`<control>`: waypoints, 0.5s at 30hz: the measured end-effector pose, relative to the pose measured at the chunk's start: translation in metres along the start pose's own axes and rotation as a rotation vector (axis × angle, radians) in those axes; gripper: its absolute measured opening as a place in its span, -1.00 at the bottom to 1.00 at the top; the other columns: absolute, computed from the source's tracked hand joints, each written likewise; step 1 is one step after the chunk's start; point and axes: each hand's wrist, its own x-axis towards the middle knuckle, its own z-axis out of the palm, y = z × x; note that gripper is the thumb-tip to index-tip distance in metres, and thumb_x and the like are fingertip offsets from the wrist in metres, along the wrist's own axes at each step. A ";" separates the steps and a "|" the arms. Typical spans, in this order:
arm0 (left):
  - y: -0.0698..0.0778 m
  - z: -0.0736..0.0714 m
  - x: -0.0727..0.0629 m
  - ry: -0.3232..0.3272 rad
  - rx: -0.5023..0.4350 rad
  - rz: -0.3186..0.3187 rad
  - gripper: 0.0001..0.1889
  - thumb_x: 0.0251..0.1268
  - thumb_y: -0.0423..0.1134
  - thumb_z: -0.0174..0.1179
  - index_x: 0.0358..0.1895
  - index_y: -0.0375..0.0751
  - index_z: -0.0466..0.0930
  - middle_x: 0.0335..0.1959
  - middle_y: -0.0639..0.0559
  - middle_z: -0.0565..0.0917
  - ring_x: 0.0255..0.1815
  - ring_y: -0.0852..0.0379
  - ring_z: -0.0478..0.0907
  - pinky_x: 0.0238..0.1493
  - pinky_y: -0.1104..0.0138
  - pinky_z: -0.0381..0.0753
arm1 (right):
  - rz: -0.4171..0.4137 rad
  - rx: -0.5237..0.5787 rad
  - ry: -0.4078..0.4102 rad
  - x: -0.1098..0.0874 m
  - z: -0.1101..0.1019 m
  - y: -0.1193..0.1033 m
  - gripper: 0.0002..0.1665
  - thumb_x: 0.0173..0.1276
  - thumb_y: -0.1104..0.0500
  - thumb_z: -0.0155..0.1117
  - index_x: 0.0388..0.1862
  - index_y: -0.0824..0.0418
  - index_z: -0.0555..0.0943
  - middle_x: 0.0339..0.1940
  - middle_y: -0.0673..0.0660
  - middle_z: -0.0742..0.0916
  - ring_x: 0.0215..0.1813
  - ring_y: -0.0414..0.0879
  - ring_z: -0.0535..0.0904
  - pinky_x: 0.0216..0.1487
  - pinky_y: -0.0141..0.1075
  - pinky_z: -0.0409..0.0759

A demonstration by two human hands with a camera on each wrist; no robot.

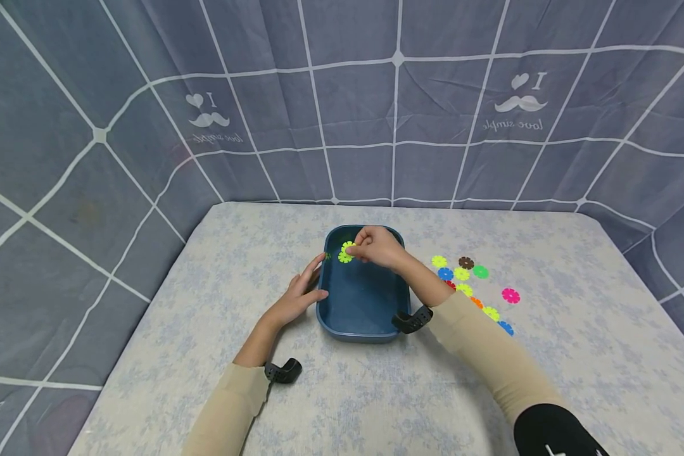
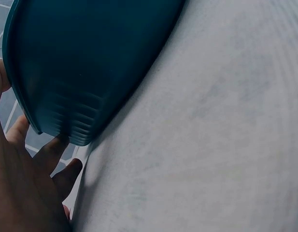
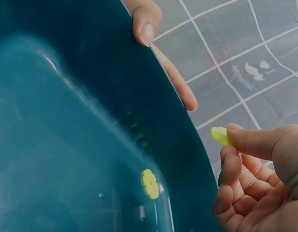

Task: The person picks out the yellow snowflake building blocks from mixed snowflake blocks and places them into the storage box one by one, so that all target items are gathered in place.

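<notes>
A deep blue rectangular tub (image 1: 365,337) stands on the table. My right hand (image 1: 379,246) is over its far part, pinching a yellow-green snowflake disc (image 3: 219,135) between thumb and index finger. Below it, another yellow-green snowflake disc (image 3: 149,184) lies on the tub floor beside the wall. My left hand (image 1: 296,303) is at the tub's left side, fingers spread, with the thumb (image 3: 147,33) at the rim. In the left wrist view, its fingertips meet the ribbed outer wall.
Right of the tub lie several loose snowflake discs, among them a brown one (image 1: 466,262), a green one (image 1: 481,272) and a pink one (image 1: 510,296). My right forearm partly covers this group. A grey checked curtain (image 1: 353,107) hangs behind the patterned table (image 1: 251,253).
</notes>
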 end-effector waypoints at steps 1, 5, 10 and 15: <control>-0.001 0.000 0.000 0.002 0.000 0.005 -0.22 0.42 -0.28 -0.01 0.60 -0.10 -0.22 0.53 -0.27 0.03 0.52 -0.19 0.01 0.38 -0.15 -0.59 | -0.003 -0.005 0.000 0.001 0.001 0.000 -0.78 0.30 0.21 0.36 -0.31 0.32 0.52 -0.52 0.19 0.68 -0.29 0.31 0.62 -0.30 -0.12 0.56; -0.001 0.000 0.000 0.002 0.000 0.024 -0.21 0.40 -0.23 -0.01 0.60 -0.07 -0.20 0.54 -0.24 0.04 0.52 -0.17 0.03 0.38 -0.15 -0.59 | -0.002 -0.018 0.002 0.004 0.003 0.000 -0.79 0.30 0.21 0.36 -0.31 0.32 0.54 -0.55 0.12 0.67 -0.29 0.28 0.64 -0.28 -0.11 0.58; 0.002 0.000 -0.001 0.003 0.009 0.026 -0.22 0.40 -0.20 -0.01 0.60 -0.06 -0.19 0.54 -0.25 0.04 0.52 -0.19 0.03 0.37 -0.15 -0.59 | 0.030 -0.037 0.004 0.008 0.006 0.003 -0.78 0.31 0.18 0.37 -0.29 0.31 0.54 -0.53 0.11 0.67 -0.30 0.23 0.64 -0.29 -0.18 0.55; 0.001 0.000 -0.001 0.006 0.024 0.018 -0.21 0.39 -0.15 0.00 0.60 -0.03 -0.19 0.54 -0.23 0.05 0.52 -0.16 0.03 0.38 -0.14 -0.58 | 0.066 -0.066 -0.006 0.014 0.010 0.008 -0.78 0.30 0.15 0.38 -0.33 0.28 0.56 -0.54 0.11 0.67 -0.36 0.14 0.63 -0.38 -0.29 0.46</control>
